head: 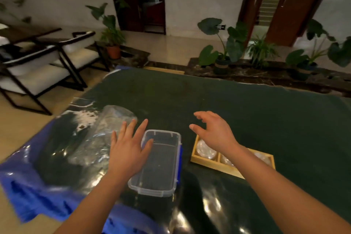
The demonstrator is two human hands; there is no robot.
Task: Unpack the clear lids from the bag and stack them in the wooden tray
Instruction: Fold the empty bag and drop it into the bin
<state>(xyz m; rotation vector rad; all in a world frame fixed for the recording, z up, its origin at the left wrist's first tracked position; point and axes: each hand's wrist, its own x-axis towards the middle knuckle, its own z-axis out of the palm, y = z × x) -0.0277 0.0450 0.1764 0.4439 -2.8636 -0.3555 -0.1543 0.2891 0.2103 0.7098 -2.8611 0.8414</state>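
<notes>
A clear plastic bag (106,133) holding a stack of clear lids lies on the left of the dark green table. My left hand (127,148) hovers flat with fingers spread, between the bag and a clear plastic box (161,173). My right hand (212,131) is open with curled fingers, raised above the far left corner of the wooden tray (209,163). The tray has compartments; clear round lids (205,150) lie in the left one, and more show faintly in the others beside my forearm. Neither hand holds anything.
The clear box has blue latches and stands between bag and tray. A blue sheet (28,186) hangs off the table's left edge. Chairs (47,62) stand on the floor at left; potted plants (226,49) line the far side.
</notes>
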